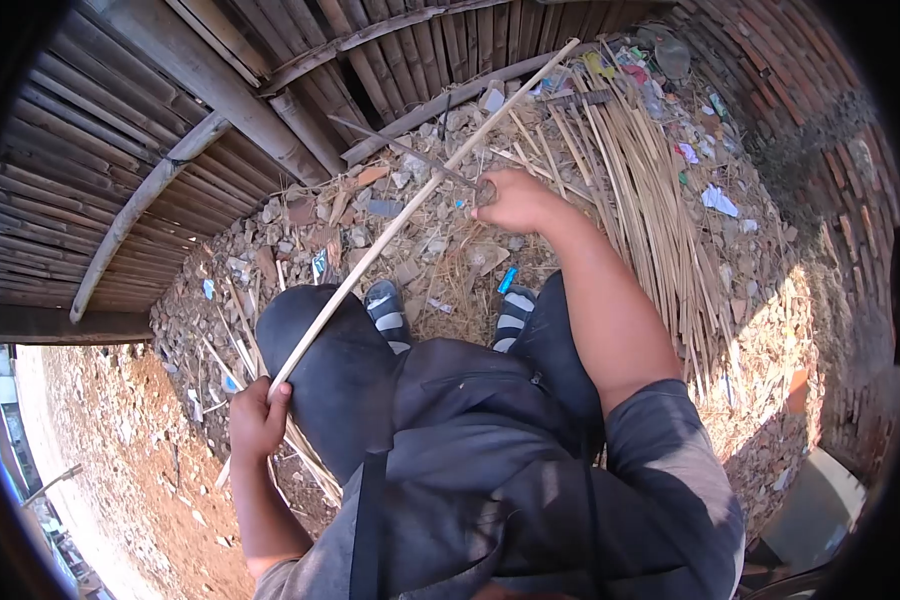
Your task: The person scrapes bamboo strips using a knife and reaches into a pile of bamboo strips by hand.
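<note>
A long pale bamboo strip (385, 238) runs diagonally from the lower left up to the bamboo wall, crossing above my knee. My left hand (259, 415) is closed round its lower part, thumb on top. My right hand (511, 200) grips the handle end of a thin dark blade (400, 147), whose far end points up and left. The blade crosses the strip and appears to touch it. The handle itself is mostly hidden by my fingers.
Many split bamboo strips (635, 190) lie in a pile on the right. Rubble and litter cover the ground round my sandalled feet. A bamboo wall (120, 180) rises at the left, a brick wall (830, 150) at the right. Thin sticks lie near my left knee.
</note>
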### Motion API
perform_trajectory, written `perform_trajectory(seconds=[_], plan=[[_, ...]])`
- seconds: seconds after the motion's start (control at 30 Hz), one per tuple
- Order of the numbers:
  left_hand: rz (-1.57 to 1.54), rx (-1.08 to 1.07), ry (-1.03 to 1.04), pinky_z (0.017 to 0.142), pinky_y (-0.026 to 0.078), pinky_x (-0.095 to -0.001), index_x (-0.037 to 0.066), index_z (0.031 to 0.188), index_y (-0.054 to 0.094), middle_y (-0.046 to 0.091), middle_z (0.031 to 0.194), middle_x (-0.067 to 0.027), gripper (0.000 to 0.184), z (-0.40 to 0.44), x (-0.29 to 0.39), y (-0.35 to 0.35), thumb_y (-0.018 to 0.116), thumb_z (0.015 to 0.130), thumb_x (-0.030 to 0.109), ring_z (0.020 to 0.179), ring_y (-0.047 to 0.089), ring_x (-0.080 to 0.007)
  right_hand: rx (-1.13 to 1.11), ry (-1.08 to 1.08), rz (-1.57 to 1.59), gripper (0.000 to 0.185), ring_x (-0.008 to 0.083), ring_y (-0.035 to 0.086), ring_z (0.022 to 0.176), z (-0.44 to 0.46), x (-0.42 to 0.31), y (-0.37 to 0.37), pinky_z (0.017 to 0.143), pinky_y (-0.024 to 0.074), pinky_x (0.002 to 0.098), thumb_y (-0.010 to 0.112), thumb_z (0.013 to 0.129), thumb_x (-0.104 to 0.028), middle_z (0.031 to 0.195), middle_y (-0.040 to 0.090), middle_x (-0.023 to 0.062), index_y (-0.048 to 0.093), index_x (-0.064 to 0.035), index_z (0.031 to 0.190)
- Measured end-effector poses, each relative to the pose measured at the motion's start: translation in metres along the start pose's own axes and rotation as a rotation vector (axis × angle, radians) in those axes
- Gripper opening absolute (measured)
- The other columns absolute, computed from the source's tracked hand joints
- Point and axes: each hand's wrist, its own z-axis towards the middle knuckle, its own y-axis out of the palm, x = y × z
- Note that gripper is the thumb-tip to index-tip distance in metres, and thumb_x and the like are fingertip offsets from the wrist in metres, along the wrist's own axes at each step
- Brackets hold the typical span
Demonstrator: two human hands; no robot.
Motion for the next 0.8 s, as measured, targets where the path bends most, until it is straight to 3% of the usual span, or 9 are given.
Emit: perform_trajectory(seconds=[0.07, 0.1, 0.23, 0.37, 0.47, 0.67, 0.8], plan=[[-0.023, -0.013, -0.004, 0.052, 0.041, -0.0443, 0.001, 0.07, 0.05, 0.052, 0.057, -0.0188, 0.054, 0.001, 0.007, -0.003, 0.064, 0.1, 0.044, 0.053, 0.053, -0.0379, -0.115, -0.079, -0.022, 0.063, 0.0396, 0.065, 0.119, -0.006, -0.016, 0.006, 0.103, 0.0505, 0.0452, 0.079, 0.082, -0.035, 0.125, 0.068, 0.0247, 0.064, -0.0043, 0.135], [-0.012, -0.011, -0.002, 0.053, 0.041, -0.0443, 0.001, 0.07, 0.05, 0.052, 0.057, -0.0186, 0.054, 0.002, 0.006, -0.003, 0.064, 0.1, 0.044, 0.053, 0.054, -0.0379, -0.105, -0.153, -0.032, 0.059, 0.0414, 0.068, 0.109, -0.01, -0.019, 0.012, 0.095, 0.0524, 0.0465, 0.08, 0.082, -0.037, 0.112, 0.071, 0.0253, 0.067, -0.0044, 0.129], [-0.049, 0.008, 0.006, 0.053, 0.041, -0.0447, 0.001, 0.07, 0.05, 0.053, 0.057, -0.0182, 0.054, 0.0, -0.011, 0.006, 0.063, 0.1, 0.044, 0.053, 0.054, -0.0375, -0.231, -0.091, -0.004, 0.063, 0.0383, 0.065, 0.119, -0.001, -0.019, -0.01, 0.102, 0.0508, 0.0436, 0.08, 0.08, -0.035, 0.125, 0.069, 0.0228, 0.065, -0.0063, 0.134], [-0.044, 0.015, -0.004, 0.052, 0.041, -0.0451, 0.001, 0.07, 0.05, 0.053, 0.057, -0.0185, 0.054, -0.001, -0.013, 0.007, 0.063, 0.1, 0.044, 0.053, 0.054, -0.0377, 0.028, 0.1, 0.222, 0.065, 0.0376, 0.064, 0.122, 0.031, 0.031, 0.001, 0.105, 0.0492, 0.0416, 0.08, 0.081, -0.036, 0.128, 0.068, 0.0233, 0.064, -0.0043, 0.136], [-0.007, 0.012, 0.005, 0.053, 0.042, -0.045, 0.001, 0.07, 0.051, 0.054, 0.057, -0.0186, 0.054, 0.0, -0.007, 0.002, 0.063, 0.101, 0.044, 0.052, 0.054, -0.0379, 0.085, 0.105, 0.112, 0.064, 0.0385, 0.064, 0.121, 0.016, 0.021, -0.002, 0.104, 0.0497, 0.0419, 0.08, 0.082, -0.035, 0.128, 0.068, 0.0244, 0.064, -0.0035, 0.135], [-0.03, 0.016, 0.007, 0.052, 0.041, -0.0427, 0.001, 0.069, 0.052, 0.053, 0.055, -0.0171, 0.054, 0.001, -0.001, 0.002, 0.063, 0.101, 0.044, 0.05, 0.054, -0.0336, -0.094, -0.139, -0.013, 0.059, 0.0398, 0.064, 0.119, -0.007, -0.019, 0.012, 0.103, 0.0512, 0.0443, 0.079, 0.082, -0.033, 0.125, 0.068, 0.0253, 0.066, -0.004, 0.131], [-0.073, 0.027, 0.013, 0.051, 0.04, -0.0413, 0.001, 0.07, 0.051, 0.052, 0.055, -0.0159, 0.054, -0.002, -0.01, 0.007, 0.064, 0.101, 0.043, 0.049, 0.051, -0.0299, -0.13, -0.122, -0.01, 0.057, 0.0398, 0.065, 0.118, -0.005, -0.023, 0.0, 0.103, 0.0505, 0.046, 0.079, 0.081, -0.033, 0.122, 0.069, 0.0239, 0.068, -0.0069, 0.13]])
